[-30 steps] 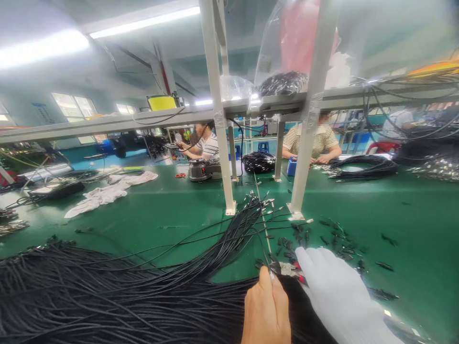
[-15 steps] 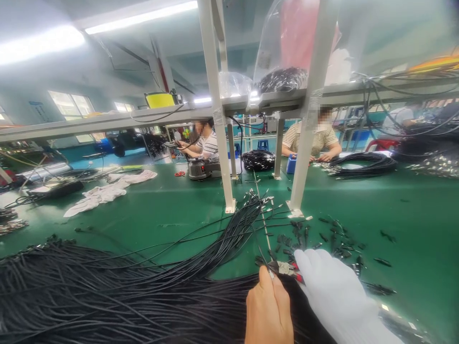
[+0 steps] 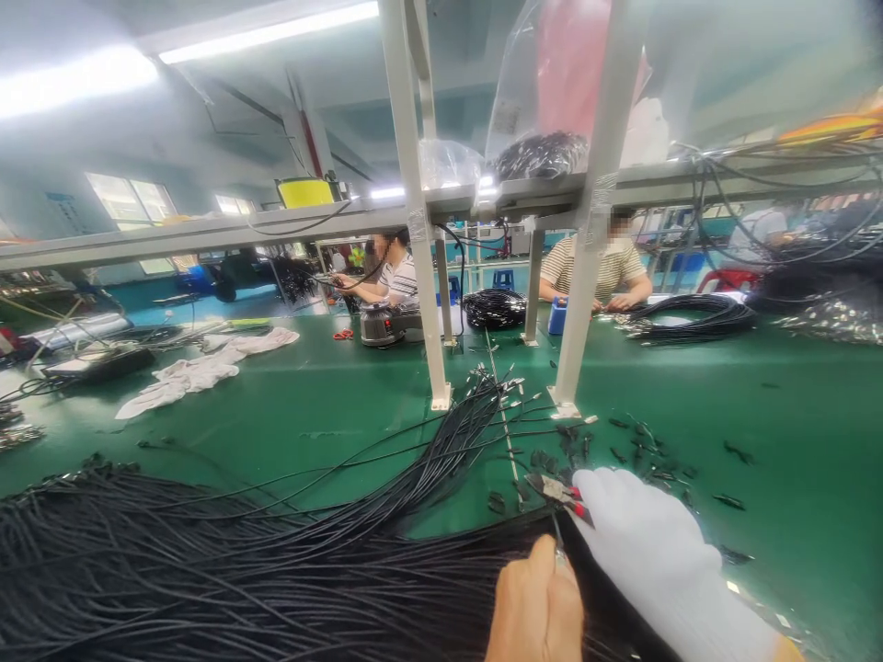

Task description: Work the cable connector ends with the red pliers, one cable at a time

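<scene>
My bare left hand (image 3: pixel 534 598), at the bottom, pinches a thin black cable (image 3: pixel 557 529) whose short end sticks up past the fingers. To its right, my right hand (image 3: pixel 645 533) wears a white glove and is closed on wire cutters (image 3: pixel 552 489) with red grips. The cutters' jaws point left, just above the cable end and apart from it. A large bundle of black cables (image 3: pixel 207 561) spreads over the green table to the left and below. A second strand of cables (image 3: pixel 455 432) runs up toward the shelf posts. Small black cut-off pieces (image 3: pixel 648 450) lie scattered beyond my right hand.
White shelf posts (image 3: pixel 418 239) rise from the green table (image 3: pixel 331 377). A coiled cable (image 3: pixel 696 317), a blue container (image 3: pixel 558 315), a grey device (image 3: pixel 379 326) and a white cloth (image 3: pixel 200 372) lie farther back. Two people (image 3: pixel 396 276) sit across the table.
My left hand has moved right and down with the cable, and its end is now away from the cutters' jaws. The cutters have shifted slightly upward and right.
</scene>
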Available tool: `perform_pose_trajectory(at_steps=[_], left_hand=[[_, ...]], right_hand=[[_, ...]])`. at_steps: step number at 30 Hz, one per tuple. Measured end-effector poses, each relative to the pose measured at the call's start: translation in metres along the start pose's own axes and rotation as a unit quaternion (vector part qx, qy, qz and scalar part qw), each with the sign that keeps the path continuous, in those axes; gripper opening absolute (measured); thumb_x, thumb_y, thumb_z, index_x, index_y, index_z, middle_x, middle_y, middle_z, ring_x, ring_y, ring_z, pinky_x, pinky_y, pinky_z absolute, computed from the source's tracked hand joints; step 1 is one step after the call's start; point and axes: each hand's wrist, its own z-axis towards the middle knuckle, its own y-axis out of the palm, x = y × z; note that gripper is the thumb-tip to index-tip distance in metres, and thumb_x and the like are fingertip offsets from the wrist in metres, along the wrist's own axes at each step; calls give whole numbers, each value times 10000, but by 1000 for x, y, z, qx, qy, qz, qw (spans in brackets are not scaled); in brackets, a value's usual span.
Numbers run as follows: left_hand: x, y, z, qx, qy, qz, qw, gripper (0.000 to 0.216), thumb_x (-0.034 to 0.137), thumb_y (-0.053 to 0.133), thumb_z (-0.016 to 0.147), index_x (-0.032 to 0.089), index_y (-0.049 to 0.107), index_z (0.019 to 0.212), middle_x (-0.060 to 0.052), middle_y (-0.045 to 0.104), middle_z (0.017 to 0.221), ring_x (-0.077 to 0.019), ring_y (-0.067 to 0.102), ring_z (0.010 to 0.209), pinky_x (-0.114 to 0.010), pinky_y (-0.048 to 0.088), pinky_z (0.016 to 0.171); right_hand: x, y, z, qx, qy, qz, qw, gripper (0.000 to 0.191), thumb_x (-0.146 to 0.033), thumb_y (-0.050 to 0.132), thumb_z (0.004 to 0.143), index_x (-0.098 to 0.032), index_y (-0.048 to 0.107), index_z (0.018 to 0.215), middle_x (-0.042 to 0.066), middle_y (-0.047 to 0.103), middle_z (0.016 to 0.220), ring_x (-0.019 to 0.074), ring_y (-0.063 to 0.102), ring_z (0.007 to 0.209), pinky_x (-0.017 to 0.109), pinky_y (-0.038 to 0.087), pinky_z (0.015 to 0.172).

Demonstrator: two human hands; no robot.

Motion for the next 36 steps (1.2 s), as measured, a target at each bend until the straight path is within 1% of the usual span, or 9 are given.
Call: perform_pose_trajectory(at_steps=[3,6,9,15,18,23,25,28,36], left_hand=[[10,12,8,-40,-33,-36,998,331,473,490,899,244,453,663,40,419,498,-125,334,443,-265,281,436],[21,14,14,-57,-29,-106,992,325,457,437,883,245,354,651,94,320,456,-70,172,382,-220,167,379],[29,9,16,-44,-18,-126,991,314,432,437,865,239,328,643,102,310,446,-55,145,385,-202,144,375],[41,2,16,-64,-67,-64,994,290,367,444,817,244,293,602,110,242,430,-53,123,386,-216,106,370],[48,-5,17,-112,-102,-13,988,276,302,450,769,250,266,570,112,214,434,-54,112,393,-226,101,374],[62,-17,18,-181,-140,104,968,251,192,395,764,238,283,544,83,265,471,-73,180,432,-244,153,409],[67,-21,17,-167,-125,153,966,246,169,391,796,226,323,567,69,321,513,-84,250,469,-240,221,440],[74,-23,16,-123,-76,218,965,236,210,402,897,204,423,662,43,460,623,-99,406,565,-242,353,557],[78,-19,15,-101,-12,163,981,199,354,456,974,180,517,901,6,569,770,-115,530,643,-262,436,659]], right_hand=[[8,-4,5,35,-7,15,999,143,-313,512,908,-208,582,841,11,569,666,186,543,590,293,327,543],[12,-11,10,82,-26,51,995,258,-300,460,934,-117,602,1048,103,658,859,240,605,789,315,423,661],[14,-18,15,94,-51,70,992,316,-254,439,924,-54,589,1118,165,662,951,296,588,909,368,453,740],[14,-26,18,70,-76,59,993,308,-201,466,863,-72,618,1097,155,666,927,291,579,860,390,454,719],[17,-29,18,13,-87,69,994,251,-224,595,789,-126,658,1011,120,678,883,263,589,783,362,440,659],[21,-41,21,-192,-100,87,972,177,-296,758,715,-219,674,851,37,678,784,225,608,687,313,372,576],[20,-47,24,-282,-77,98,951,125,-358,698,799,-240,659,810,28,677,769,214,610,665,299,317,547],[17,-56,27,-388,-19,140,911,245,-459,558,895,-258,621,769,10,669,744,199,602,641,281,235,516],[16,-71,31,-468,102,284,830,339,-457,478,872,-223,490,627,-23,614,633,140,509,580,261,274,527]])
